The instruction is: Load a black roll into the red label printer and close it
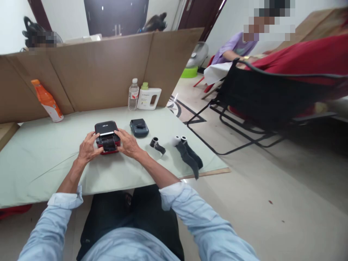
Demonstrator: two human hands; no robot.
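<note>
On the pale green tabletop [65,136] sits a small black-and-red portable printer [105,127], with a dark strip across its front opening. My left hand [88,148] grips its left side, thumb at the lower front corner and fingers along the edge. From the other side my right hand [127,144] holds it, fingers near the upper front edge. Just behind my right hand lies a dark blue boxy device [139,128]. Farther right are a short roll with a black strip [157,146] and two white-cored rolls [179,140] trailing long black strips.
A cardboard screen [103,69] stands along the table's back. Before it are an orange bottle [47,100], a clear water bottle [133,95] and a white jug [146,98]. A black folding chair [261,94], a fan [197,56] and a person in purple [231,47] are to the right.
</note>
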